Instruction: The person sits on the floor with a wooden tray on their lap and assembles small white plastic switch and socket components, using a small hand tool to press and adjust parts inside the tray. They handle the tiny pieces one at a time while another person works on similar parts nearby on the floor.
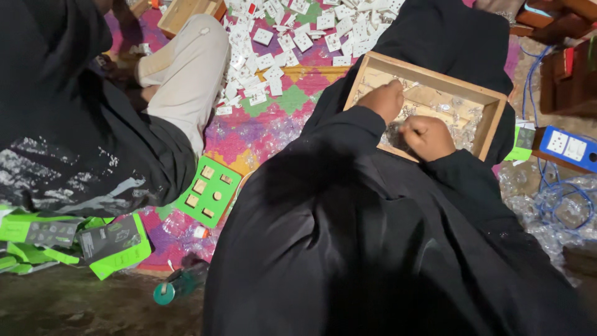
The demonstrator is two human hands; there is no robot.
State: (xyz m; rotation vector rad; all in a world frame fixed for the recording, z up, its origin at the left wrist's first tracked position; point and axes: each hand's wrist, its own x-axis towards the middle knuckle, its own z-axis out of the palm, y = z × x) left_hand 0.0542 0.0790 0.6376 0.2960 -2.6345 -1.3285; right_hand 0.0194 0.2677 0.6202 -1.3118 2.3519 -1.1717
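Step in hand: it looks like picking small parts out of the shallow rectangular wooden tray [491, 118] on the black-robed lap.
Left hand [384, 99]: curled knuckles-up over the tray's middle; what it grips, I cannot tell.
Right hand [428, 137]: closed in a loose fist at the near edge, contents hidden.
Tray contents: a litter of tiny clear and silvery pieces [457, 115], too small to identify.
Next move: probably a fine fingertip pinch, one piece at a time.
Nearby: white square switch plates [292, 37] heaped on the patterned mat [249, 134]; a green card [208, 191] lying flat.
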